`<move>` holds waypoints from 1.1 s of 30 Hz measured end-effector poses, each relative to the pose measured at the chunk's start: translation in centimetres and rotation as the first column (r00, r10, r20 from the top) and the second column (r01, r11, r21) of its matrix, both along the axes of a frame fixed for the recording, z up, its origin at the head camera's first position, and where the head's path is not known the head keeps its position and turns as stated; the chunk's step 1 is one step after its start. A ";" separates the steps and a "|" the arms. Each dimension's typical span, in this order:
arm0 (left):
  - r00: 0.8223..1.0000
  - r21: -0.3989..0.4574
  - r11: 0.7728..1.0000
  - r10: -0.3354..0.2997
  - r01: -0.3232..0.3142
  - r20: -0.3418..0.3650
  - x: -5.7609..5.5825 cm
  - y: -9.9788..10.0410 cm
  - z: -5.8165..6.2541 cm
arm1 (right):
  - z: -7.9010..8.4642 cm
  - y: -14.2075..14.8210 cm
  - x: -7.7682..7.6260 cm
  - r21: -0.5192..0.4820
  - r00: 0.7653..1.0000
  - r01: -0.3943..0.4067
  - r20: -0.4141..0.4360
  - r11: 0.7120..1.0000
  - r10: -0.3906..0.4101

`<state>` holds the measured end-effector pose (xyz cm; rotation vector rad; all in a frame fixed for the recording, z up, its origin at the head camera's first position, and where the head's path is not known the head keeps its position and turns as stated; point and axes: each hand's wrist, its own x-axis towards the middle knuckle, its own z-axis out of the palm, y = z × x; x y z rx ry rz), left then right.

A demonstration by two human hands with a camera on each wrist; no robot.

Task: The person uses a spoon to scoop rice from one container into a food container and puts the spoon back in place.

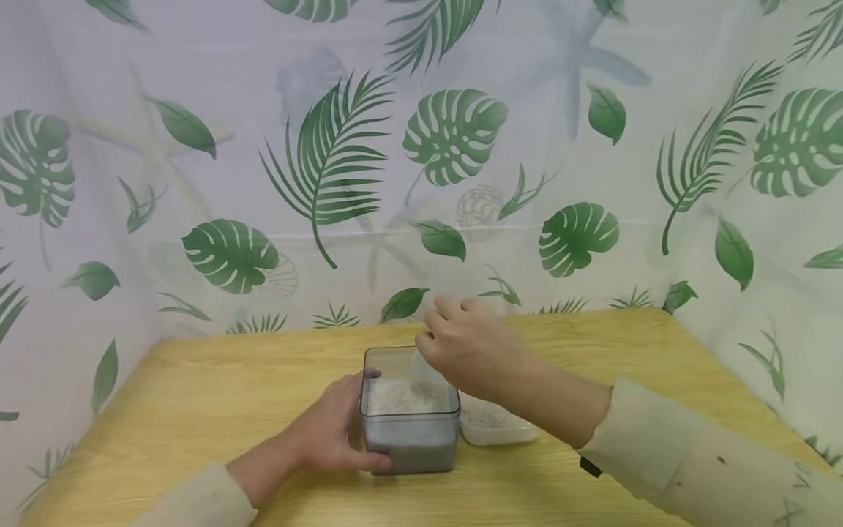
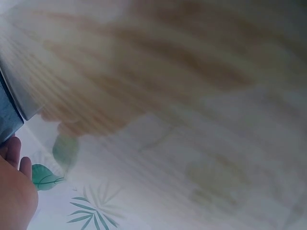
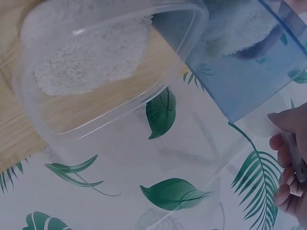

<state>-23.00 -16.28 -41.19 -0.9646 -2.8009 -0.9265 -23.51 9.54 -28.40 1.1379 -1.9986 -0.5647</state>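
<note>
A grey see-through box (image 1: 411,446) holding white rice (image 1: 402,397) stands on the table. My left hand (image 1: 332,432) grips its left side, thumb on the front wall and fingers toward the back; the left wrist view catches only part of this hand (image 2: 17,191) and the box's corner (image 2: 9,115). Above the box's right rim, my right hand (image 1: 470,351) holds a translucent scoop (image 1: 423,369) by its handle (image 3: 292,153), the blade down inside the box. The scoop's lower end is hard to make out. Right of the box sits a clear plastic tub (image 1: 503,437) with rice in it.
The wooden table (image 1: 263,380) meets a leaf-printed cloth (image 1: 342,285) at its back and sides. Box and tub stand close together, the tub partly under my right forearm. In the right wrist view rice (image 3: 96,57) covers part of the tub's floor.
</note>
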 end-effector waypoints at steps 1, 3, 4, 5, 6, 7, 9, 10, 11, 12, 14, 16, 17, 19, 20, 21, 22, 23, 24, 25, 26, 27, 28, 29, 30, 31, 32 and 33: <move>1.000 -0.004 1.000 0.002 -0.002 -0.004 0.0 -0.1 0.0 | -0.1 -0.2 0.0 0.027 1.000 0.002 0.001 1.000 -0.002; 1.000 -0.007 1.000 0.003 -0.003 -0.018 0.1 -0.1 0.0 | -0.2 -0.6 -0.1 0.082 1.000 -0.007 0.021 0.997 0.005; 1.000 -0.005 1.000 0.003 -0.003 -0.024 0.0 -0.1 0.0 | -0.3 -0.7 -0.2 0.111 0.999 -0.015 0.045 0.994 0.010; 1.000 0.001 1.000 0.000 0.000 -0.025 0.0 -0.1 -0.1 | -0.4 -0.8 -0.2 0.139 0.997 -0.021 0.073 0.990 0.011; 1.000 0.002 1.000 0.002 -0.002 -0.029 0.0 -0.1 -0.1 | -0.5 -0.8 -0.3 0.166 0.995 -0.024 0.104 0.986 0.007; 1.000 0.010 1.000 0.003 -0.003 -0.024 0.0 -0.1 -0.2 | -0.6 -0.9 -0.3 0.190 0.991 -0.024 0.134 0.981 -0.002; 1.000 0.015 1.000 0.004 -0.003 -0.016 0.1 0.0 -0.3 | -0.7 -0.9 -0.3 0.221 0.979 -0.017 0.202 0.975 -0.029; 1.000 0.015 1.000 0.006 -0.006 -0.011 0.1 0.0 -0.3 | -0.8 -0.9 -0.4 0.229 0.972 -0.008 0.230 0.973 -0.047; 1.000 0.013 1.000 0.007 -0.007 -0.006 0.1 0.0 -0.4 | -1.0 -0.9 -0.5 0.228 0.964 0.002 0.258 0.974 -0.063; 1.000 0.011 1.000 0.008 -0.008 -0.003 0.2 0.0 -0.5 | -1.1 -1.0 -0.6 0.223 0.957 0.010 0.282 0.975 -0.074; 1.000 0.006 1.000 0.009 -0.009 -0.003 0.2 0.1 -0.5 | -1.3 -1.0 -0.8 0.212 0.944 0.018 0.318 0.977 -0.087; 1.000 -0.001 1.000 0.012 -0.012 -0.013 0.1 0.0 -0.5 | -1.5 -1.1 -1.0 0.198 0.938 0.017 0.336 0.980 -0.084; 1.000 -0.004 1.000 0.012 -0.012 -0.014 0.1 0.0 -0.4 | -1.6 -1.1 -1.2 0.187 0.937 0.014 0.342 0.982 -0.079; 1.000 -0.006 1.000 0.017 -0.017 -0.011 0.1 -0.1 -0.2 | -1.7 -1.0 -1.4 0.159 0.934 0.002 0.353 0.987 -0.058; 1.000 -0.008 1.000 0.021 -0.021 -0.005 0.1 -0.1 -0.1 | -1.8 -1.0 -1.4 0.141 0.932 -0.006 0.359 0.990 -0.045; 1.000 -0.012 1.000 0.022 -0.022 0.001 0.1 -0.2 -0.1 | -2.0 -0.9 -1.5 0.123 0.930 -0.017 0.365 0.992 -0.029; 1.000 -0.015 1.000 0.021 -0.021 0.008 0.1 -0.2 0.0 | -2.1 -0.8 -1.6 0.099 0.926 -0.025 0.377 0.995 -0.014; 1.000 -0.017 1.000 0.022 -0.022 0.015 0.1 -0.3 0.0 | -2.2 -0.7 -1.6 0.078 0.922 -0.032 0.387 0.996 0.000; 1.000 -0.021 1.000 0.022 -0.022 0.015 0.0 -0.3 0.0 | -2.3 -0.7 -1.6 0.059 0.917 -0.036 0.398 0.998 0.010; 1.000 -0.027 0.999 0.023 -0.022 0.014 0.0 -0.3 -0.1 | -2.3 -0.6 -1.5 0.047 0.914 -0.037 0.406 0.998 0.014; 1.000 -0.029 0.999 0.020 -0.020 0.014 0.0 -0.3 -0.1 | -2.4 -0.6 -1.4 0.036 0.909 -0.033 0.416 0.999 0.015; 1.000 -0.030 0.999 0.018 -0.017 0.011 0.0 -0.3 -0.2 | -2.4 -0.6 -1.3 0.026 0.902 -0.025 0.432 0.999 0.011; 1.000 -0.030 0.999 0.017 -0.017 0.009 0.0 -0.2 -0.2 | -2.4 -0.5 -1.2 0.017 0.891 -0.009 0.454 1.000 0.000; 1.000 -0.027 0.999 0.018 -0.018 0.007 0.1 -0.2 -0.2 | -2.3 -0.5 -1.0 0.009 0.883 0.005 0.470 1.000 -0.009; 1.000 -0.029 0.999 0.018 -0.018 0.004 0.0 -0.1 -0.2 | -2.3 -0.5 -0.9 -0.002 0.874 0.022 0.486 1.000 -0.018; 1.000 -0.026 1.000 0.017 -0.017 0.003 0.0 -0.1 -0.2 | -2.3 -0.4 -0.8 -0.017 0.864 0.036 0.503 0.999 -0.023; 1.000 -0.024 1.000 0.016 -0.016 0.002 0.0 0.0 -0.2 | -2.3 -0.4 -0.7 -0.036 0.856 0.050 0.517 0.998 -0.024; 1.000 -0.023 1.000 0.018 -0.018 0.004 0.1 0.0 -0.2 | -2.4 -0.3 -0.6 -0.053 0.847 0.064 0.531 0.997 -0.026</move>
